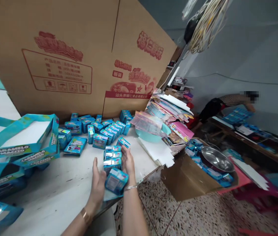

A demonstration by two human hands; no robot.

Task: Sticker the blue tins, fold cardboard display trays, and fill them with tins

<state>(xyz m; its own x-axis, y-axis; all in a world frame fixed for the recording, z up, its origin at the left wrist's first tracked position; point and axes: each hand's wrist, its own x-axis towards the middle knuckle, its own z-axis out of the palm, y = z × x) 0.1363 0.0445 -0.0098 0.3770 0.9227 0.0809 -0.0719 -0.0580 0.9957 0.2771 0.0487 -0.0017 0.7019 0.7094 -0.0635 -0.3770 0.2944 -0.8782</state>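
Several small blue candy boxes (112, 162) stand in a short row near the table's front edge, between my two hands. The nearest box (116, 181) leans askew at the front of the row. My left hand (97, 180) is beside the row on the left, fingers stretched out and pointing forward. Along the row's right side lies my right hand (128, 164), its fingers extended against the boxes. Another small box (123, 142) sits tilted at its fingertips. Behind the row, more blue boxes (100, 139) stand in a loose cluster, with one lying flat (75, 146) at left.
Open blue display trays (18, 152) are stacked at left. A large cardboard carton (99, 101) walls off the back. Right are a turquoise basin (151, 135), paper sheets, and a floor carton (190, 177) with blue packs and a metal bowl (217, 159). A person (232, 100) bends over a far table.
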